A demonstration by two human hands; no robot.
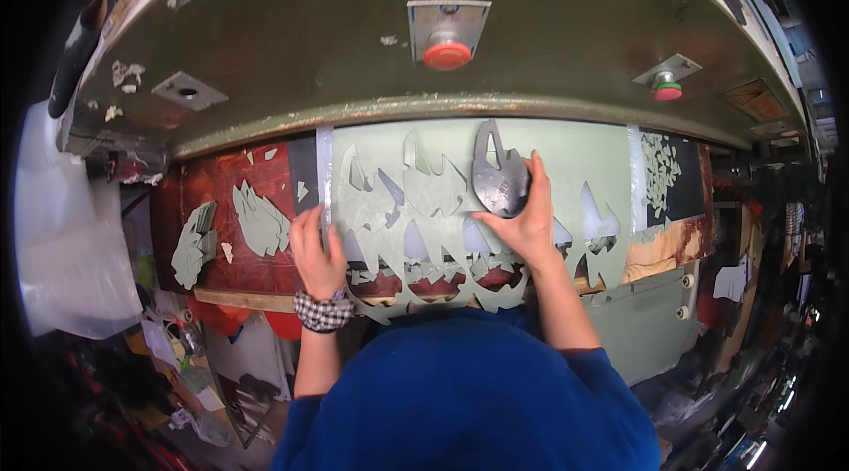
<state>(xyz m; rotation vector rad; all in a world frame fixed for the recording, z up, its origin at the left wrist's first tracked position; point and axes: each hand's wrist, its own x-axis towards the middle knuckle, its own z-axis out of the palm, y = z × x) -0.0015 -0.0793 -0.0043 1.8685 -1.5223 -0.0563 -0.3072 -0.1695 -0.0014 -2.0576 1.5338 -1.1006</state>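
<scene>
A dark metal cutting die (500, 186), with a pointed loop at its top, stands on the pale green sheet material (566, 148). My right hand (533, 219) grips it from its right side, thumb along the bottom edge and fingers along the right. My left hand (318, 250), in a checked wristband, is at the sheet's left edge with fingers apart and nothing visible in it. Between my hands, the near part of the sheet is a web of cut-out holes. Some cut pieces (431, 191) lie in place on it left of the die.
Stacks of cut pieces (260, 222) rest on the red board (232, 172) at left. Small scraps (659, 172) cover a dark pad at right. Beyond the sheet rises a dark green machine beam (309, 46) with a red button (447, 55) and a second button (667, 91).
</scene>
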